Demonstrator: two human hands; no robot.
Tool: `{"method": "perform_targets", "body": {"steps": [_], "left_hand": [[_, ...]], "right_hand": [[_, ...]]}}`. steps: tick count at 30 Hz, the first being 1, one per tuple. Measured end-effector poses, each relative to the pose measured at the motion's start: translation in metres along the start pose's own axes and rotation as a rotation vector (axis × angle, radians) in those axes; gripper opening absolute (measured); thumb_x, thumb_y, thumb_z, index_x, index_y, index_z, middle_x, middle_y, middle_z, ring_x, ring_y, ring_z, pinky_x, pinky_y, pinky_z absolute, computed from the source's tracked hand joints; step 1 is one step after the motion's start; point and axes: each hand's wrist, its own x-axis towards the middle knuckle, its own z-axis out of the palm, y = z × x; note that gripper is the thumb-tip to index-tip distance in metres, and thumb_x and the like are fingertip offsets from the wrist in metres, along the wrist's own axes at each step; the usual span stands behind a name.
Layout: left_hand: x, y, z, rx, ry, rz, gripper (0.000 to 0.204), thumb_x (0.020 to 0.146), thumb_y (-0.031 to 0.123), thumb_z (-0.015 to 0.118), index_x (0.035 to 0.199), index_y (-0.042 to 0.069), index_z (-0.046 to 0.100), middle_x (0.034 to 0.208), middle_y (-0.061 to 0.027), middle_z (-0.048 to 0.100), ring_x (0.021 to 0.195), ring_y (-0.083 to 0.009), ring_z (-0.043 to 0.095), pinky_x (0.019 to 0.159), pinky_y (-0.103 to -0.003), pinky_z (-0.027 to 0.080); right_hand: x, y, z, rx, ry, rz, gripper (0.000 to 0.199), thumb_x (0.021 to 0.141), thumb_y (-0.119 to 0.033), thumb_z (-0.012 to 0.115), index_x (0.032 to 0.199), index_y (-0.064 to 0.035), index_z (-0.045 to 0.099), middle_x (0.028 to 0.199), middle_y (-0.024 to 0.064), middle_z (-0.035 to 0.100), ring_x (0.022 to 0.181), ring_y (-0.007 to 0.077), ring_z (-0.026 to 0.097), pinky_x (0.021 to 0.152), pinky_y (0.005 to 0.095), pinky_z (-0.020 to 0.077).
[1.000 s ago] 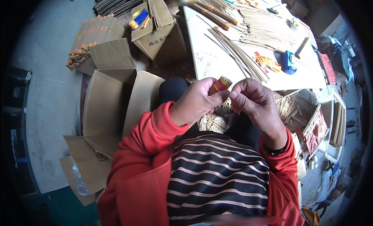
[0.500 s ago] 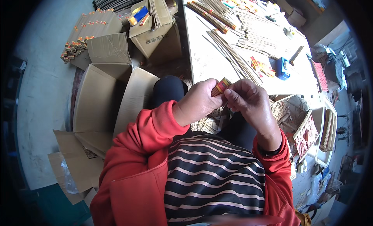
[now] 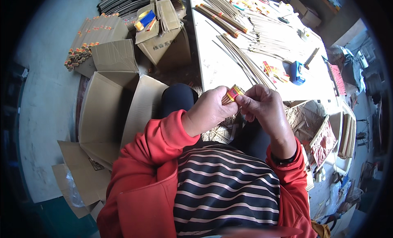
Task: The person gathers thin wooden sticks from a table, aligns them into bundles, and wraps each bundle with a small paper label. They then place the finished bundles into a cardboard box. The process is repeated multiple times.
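Observation:
My left hand is closed around a thin bundle of sticks capped by a red and yellow paper band. My right hand meets it from the right, its fingertips pinching the banded end. Both hands are held together above my lap, just in front of the white table's near edge. Most of the bundle is hidden inside my left fist.
Long stick bundles, loose red-yellow labels and a blue tape dispenser lie on the table. An open cardboard box stands at my left, another carton behind it, and packed bundles on the floor. A woven basket sits at my right.
Both hands stay together on the bundle; my right fingers have shifted slightly along the banded end, and the view has drifted a little.

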Motion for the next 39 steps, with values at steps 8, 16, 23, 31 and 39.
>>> {"method": "perform_targets", "body": {"steps": [8, 16, 23, 31, 39], "left_hand": [[0.001, 0.003, 0.000, -0.074, -0.036, -0.065, 0.017, 0.083, 0.012, 0.057, 0.091, -0.002, 0.052, 0.067, 0.0008, 0.051, 0.054, -0.0027, 0.044, 0.047, -0.018, 0.037], [-0.002, 0.015, -0.005, -0.290, -0.169, -0.106, 0.023, 0.087, 0.021, 0.055, 0.095, -0.001, 0.052, 0.067, -0.0012, 0.051, 0.051, -0.0040, 0.044, 0.046, -0.016, 0.035], [-0.002, 0.020, -0.007, -0.371, -0.238, -0.087, 0.042, 0.093, 0.041, 0.042, 0.095, 0.001, 0.053, 0.062, 0.0001, 0.049, 0.047, -0.0039, 0.040, 0.043, -0.015, 0.033], [0.001, 0.022, -0.013, -0.541, -0.382, -0.204, 0.045, 0.092, 0.047, 0.037, 0.092, 0.005, 0.052, 0.062, -0.0007, 0.049, 0.044, -0.0047, 0.042, 0.040, -0.016, 0.034], [0.012, 0.014, -0.022, -0.775, -0.600, -0.269, 0.045, 0.090, 0.049, 0.040, 0.089, 0.006, 0.052, 0.063, -0.0036, 0.049, 0.043, -0.0079, 0.043, 0.040, -0.019, 0.037]], "right_hand": [[0.002, 0.002, -0.004, 0.010, -0.004, -0.019, 0.025, 0.078, -0.017, 0.069, 0.083, 0.0012, 0.053, 0.061, 0.0040, 0.057, 0.049, 0.0065, 0.050, 0.044, 0.0176, 0.0394], [0.001, 0.004, -0.007, 0.134, -0.049, -0.097, 0.032, 0.079, -0.017, 0.068, 0.094, -0.0012, 0.044, 0.061, 0.0037, 0.056, 0.053, 0.0053, 0.051, 0.046, 0.0173, 0.0398], [0.010, 0.019, -0.007, 0.364, -0.164, -0.228, 0.028, 0.080, -0.009, 0.066, 0.097, -0.0030, 0.044, 0.066, 0.0023, 0.057, 0.057, 0.0046, 0.051, 0.051, 0.0163, 0.0399], [0.015, 0.018, -0.010, 0.356, -0.235, -0.322, 0.028, 0.078, -0.007, 0.067, 0.097, -0.0030, 0.047, 0.065, 0.0001, 0.056, 0.057, 0.0040, 0.051, 0.051, 0.0164, 0.0406], [0.033, 0.024, -0.012, 0.313, -0.320, -0.500, 0.037, 0.072, -0.013, 0.074, 0.098, -0.0027, 0.050, 0.065, -0.0034, 0.051, 0.059, 0.0016, 0.044, 0.052, 0.0164, 0.0341]]}}
